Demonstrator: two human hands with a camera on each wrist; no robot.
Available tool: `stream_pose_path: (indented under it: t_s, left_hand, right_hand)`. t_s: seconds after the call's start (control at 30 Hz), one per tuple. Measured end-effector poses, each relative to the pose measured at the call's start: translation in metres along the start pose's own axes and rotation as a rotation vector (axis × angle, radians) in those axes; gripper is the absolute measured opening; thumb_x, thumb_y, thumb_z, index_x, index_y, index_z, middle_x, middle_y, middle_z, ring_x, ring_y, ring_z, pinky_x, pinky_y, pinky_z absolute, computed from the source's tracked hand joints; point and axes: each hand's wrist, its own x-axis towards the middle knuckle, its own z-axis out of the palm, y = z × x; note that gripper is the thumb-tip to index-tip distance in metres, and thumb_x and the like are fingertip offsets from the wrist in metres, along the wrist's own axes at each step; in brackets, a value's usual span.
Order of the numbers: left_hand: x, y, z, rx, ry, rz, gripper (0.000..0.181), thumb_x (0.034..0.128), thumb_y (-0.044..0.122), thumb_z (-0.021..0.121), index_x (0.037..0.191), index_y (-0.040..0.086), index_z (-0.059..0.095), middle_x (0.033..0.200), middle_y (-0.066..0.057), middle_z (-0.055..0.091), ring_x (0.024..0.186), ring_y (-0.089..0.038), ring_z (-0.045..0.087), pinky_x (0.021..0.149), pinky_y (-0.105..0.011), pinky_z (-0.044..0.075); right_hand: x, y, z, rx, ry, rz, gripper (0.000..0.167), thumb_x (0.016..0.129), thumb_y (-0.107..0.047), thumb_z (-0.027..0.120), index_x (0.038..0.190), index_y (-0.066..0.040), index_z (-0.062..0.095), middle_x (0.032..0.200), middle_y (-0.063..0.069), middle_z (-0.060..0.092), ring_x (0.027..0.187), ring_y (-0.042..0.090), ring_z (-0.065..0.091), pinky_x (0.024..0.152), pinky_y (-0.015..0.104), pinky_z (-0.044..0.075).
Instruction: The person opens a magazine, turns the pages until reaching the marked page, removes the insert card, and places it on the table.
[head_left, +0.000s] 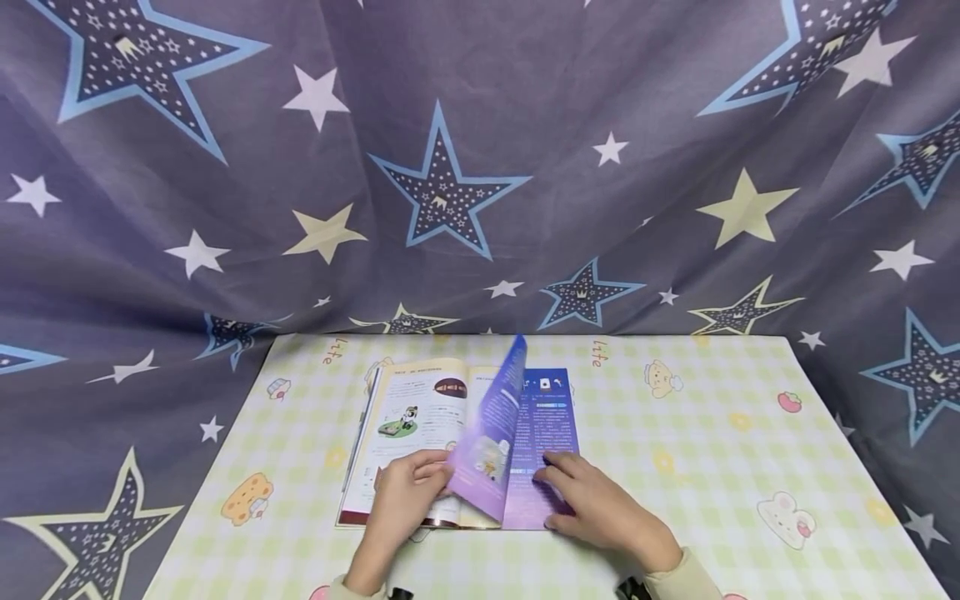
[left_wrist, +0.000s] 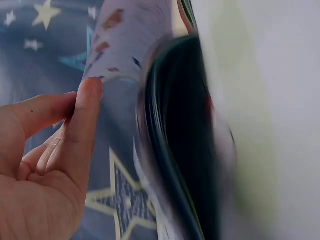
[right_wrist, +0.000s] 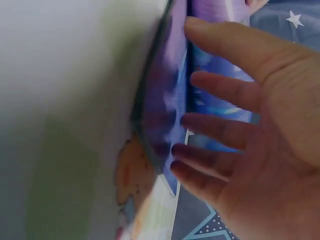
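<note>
An open magazine (head_left: 420, 400) lies on the table, with white pages at the left and a blue-purple page (head_left: 547, 425) at the right. Between them one purple page (head_left: 491, 442) stands raised and curved. My left hand (head_left: 408, 492) pinches the lower left edge of this raised page between thumb and fingers; in the left wrist view the left hand (left_wrist: 55, 150) is at the page's edge. Fingertips of my right hand (head_left: 592, 504) touch the right page near its lower right edge. In the right wrist view the right hand (right_wrist: 260, 115) has its fingers spread and relaxed.
The table (head_left: 697, 467) wears a green-and-white checked cloth with cartoon animals. Behind it and along both sides hangs a dark grey-purple curtain (head_left: 570, 83) with stars.
</note>
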Motion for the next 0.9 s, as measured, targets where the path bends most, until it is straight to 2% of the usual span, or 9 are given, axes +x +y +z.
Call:
stream_pose_path:
  t_s: [0.1, 0.13, 0.17, 0.37, 0.57, 0.73, 0.9]
  left_hand:
    - [-0.006, -0.006, -0.018, 0.014, 0.077, -0.064, 0.02, 0.0901, 0.006, 0.073, 0.108, -0.002, 0.073, 0.085, -0.006, 0.076, 0.071, -0.017, 0.073, 0.072, -0.025, 0.059]
    - [-0.008, -0.008, -0.024, -0.004, 0.099, -0.087, 0.02, 0.09, 0.005, 0.073, 0.108, -0.004, 0.073, 0.086, -0.008, 0.075, 0.071, -0.019, 0.073, 0.066, -0.028, 0.061]
    - [-0.01, -0.01, -0.029, 0.001, 0.12, -0.106, 0.021, 0.09, 0.005, 0.073, 0.109, -0.004, 0.073, 0.086, -0.008, 0.076, 0.071, -0.019, 0.073, 0.065, -0.027, 0.06]
    - [-0.02, -0.019, -0.051, 0.006, 0.188, -0.194, 0.024, 0.0909, 0.007, 0.072, 0.113, -0.004, 0.071, 0.091, -0.011, 0.075, 0.072, -0.02, 0.073, 0.066, -0.027, 0.06]
    - [-0.025, -0.024, -0.06, -0.006, 0.217, -0.231, 0.028, 0.092, 0.008, 0.071, 0.116, -0.007, 0.069, 0.095, -0.015, 0.075, 0.077, -0.018, 0.073, 0.068, -0.026, 0.06]
    - [-0.026, -0.026, -0.063, 0.019, 0.235, -0.247, 0.028, 0.0922, 0.007, 0.07, 0.117, -0.005, 0.069, 0.094, -0.014, 0.075, 0.076, -0.017, 0.073, 0.067, -0.026, 0.06]
    - [-0.027, -0.029, -0.067, 0.034, 0.242, -0.249, 0.028, 0.0921, 0.008, 0.071, 0.117, -0.004, 0.07, 0.094, -0.012, 0.075, 0.076, -0.016, 0.073, 0.068, -0.025, 0.06]
  right_hand:
    - [-0.003, 0.001, 0.001, -0.024, -0.058, 0.017, 0.067, 0.08, -0.031, 0.084, 0.136, -0.005, 0.057, 0.146, 0.026, 0.045, 0.133, 0.049, 0.041, 0.108, 0.059, 0.038]
    - [-0.004, 0.001, 0.002, -0.028, -0.069, 0.022, 0.069, 0.079, -0.032, 0.084, 0.137, -0.006, 0.056, 0.147, 0.026, 0.043, 0.134, 0.05, 0.039, 0.108, 0.06, 0.038]
    - [-0.004, 0.001, 0.002, -0.032, -0.075, 0.025, 0.071, 0.079, -0.032, 0.085, 0.138, -0.006, 0.056, 0.148, 0.026, 0.043, 0.134, 0.051, 0.038, 0.108, 0.061, 0.037]
    - [-0.004, -0.001, 0.002, -0.042, -0.074, 0.026, 0.071, 0.079, -0.032, 0.085, 0.138, -0.007, 0.056, 0.148, 0.026, 0.043, 0.134, 0.052, 0.038, 0.107, 0.061, 0.037]
    - [-0.004, -0.002, 0.002, -0.033, -0.081, 0.036, 0.066, 0.083, -0.032, 0.082, 0.138, -0.007, 0.056, 0.148, 0.026, 0.043, 0.135, 0.052, 0.038, 0.108, 0.062, 0.037]
    - [-0.007, -0.002, 0.0, -0.01, -0.082, 0.029, 0.062, 0.086, -0.033, 0.079, 0.138, -0.007, 0.058, 0.149, 0.027, 0.042, 0.135, 0.051, 0.037, 0.108, 0.062, 0.036]
    - [-0.009, 0.0, -0.002, 0.018, -0.071, 0.013, 0.044, 0.095, -0.03, 0.07, 0.132, -0.008, 0.063, 0.146, 0.026, 0.046, 0.135, 0.048, 0.04, 0.107, 0.062, 0.038]
